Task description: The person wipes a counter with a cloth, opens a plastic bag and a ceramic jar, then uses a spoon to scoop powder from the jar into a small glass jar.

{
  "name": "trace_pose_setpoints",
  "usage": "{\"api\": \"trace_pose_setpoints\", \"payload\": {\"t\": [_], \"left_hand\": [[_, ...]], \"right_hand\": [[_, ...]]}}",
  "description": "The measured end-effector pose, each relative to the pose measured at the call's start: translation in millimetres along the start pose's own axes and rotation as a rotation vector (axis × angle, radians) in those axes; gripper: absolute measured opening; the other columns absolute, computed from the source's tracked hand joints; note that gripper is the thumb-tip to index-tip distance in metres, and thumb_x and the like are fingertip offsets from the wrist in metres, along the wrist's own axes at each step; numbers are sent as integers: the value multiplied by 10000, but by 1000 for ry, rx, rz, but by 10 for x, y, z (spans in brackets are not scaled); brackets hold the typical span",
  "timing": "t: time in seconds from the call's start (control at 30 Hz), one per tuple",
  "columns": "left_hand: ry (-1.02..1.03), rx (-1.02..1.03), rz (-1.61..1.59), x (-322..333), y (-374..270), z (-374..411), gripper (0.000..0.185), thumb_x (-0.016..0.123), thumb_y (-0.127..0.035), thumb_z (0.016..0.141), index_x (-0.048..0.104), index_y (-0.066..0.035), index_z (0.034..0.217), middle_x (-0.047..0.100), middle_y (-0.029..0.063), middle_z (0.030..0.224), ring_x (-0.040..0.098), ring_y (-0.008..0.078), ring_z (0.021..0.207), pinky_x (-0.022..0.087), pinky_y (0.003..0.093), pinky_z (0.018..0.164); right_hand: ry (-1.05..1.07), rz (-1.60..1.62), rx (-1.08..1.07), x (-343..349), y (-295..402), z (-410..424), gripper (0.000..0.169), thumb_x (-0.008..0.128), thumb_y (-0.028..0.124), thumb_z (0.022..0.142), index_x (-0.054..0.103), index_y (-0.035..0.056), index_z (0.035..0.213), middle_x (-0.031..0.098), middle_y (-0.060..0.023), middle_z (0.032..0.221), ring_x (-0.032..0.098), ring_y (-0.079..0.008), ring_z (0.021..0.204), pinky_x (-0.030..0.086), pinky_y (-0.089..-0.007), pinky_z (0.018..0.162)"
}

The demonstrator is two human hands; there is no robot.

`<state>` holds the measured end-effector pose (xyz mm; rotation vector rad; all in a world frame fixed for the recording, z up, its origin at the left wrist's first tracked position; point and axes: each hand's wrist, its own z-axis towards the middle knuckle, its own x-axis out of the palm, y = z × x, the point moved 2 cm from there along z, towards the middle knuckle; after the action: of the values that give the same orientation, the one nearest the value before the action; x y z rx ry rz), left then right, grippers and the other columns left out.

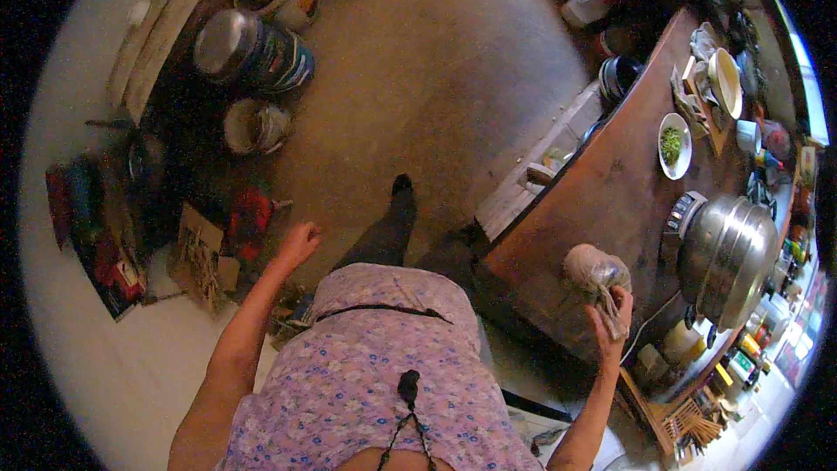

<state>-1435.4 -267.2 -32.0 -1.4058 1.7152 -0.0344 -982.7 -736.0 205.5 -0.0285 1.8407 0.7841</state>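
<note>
My right hand (pixel 613 315) grips the gathered neck of a thin plastic bag (pixel 596 268) with something rounded and pale inside. The bag is over the near part of a brown wooden counter (pixel 556 242); whether it rests on the wood I cannot tell. Past it stand a large metal steamer pot (pixel 729 261) on an appliance with a control panel (pixel 685 209) and a white bowl (pixel 684 160) holding chopped greens (pixel 670 146). My left hand (pixel 302 242) hangs at my left side, fingers curled, with nothing visible in it, above the floor.
Buckets (pixel 255 125) and a lidded metal pot (pixel 227 46) line the floor at the left, near a cardboard box (pixel 199 229) and a red object (pixel 250 222). Farther along the counter are a yellowish bowl (pixel 724 84) and a white cup (pixel 748 136). A basket of chopsticks (pixel 690 425) is at lower right.
</note>
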Motion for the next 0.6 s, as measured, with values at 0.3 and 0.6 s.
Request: {"api": "trace_pose_setpoints", "payload": {"t": [0.3, 0.6], "left_hand": [[122, 266, 86, -581, -718, 1382, 227, 621, -160, 830, 636, -24, 1012, 670, 189, 971, 642, 357, 917, 505, 446, 779], [89, 341, 136, -1039, -1320, 2628, 222, 634, -165, 836, 645, -26, 1010, 685, 174, 936, 665, 322, 869, 514, 427, 753]], "right_hand": [[-222, -81, 64, 380, -62, -179, 239, 535, 176, 977, 626, -12, 1092, 636, -129, 1033, 614, -240, 885, 496, -337, 770], [-530, 302, 440, 625, -2, 35, 191, 510, 170, 966, 585, -4, 991, 594, -92, 932, 565, -233, 811, 473, -346, 745]]}}
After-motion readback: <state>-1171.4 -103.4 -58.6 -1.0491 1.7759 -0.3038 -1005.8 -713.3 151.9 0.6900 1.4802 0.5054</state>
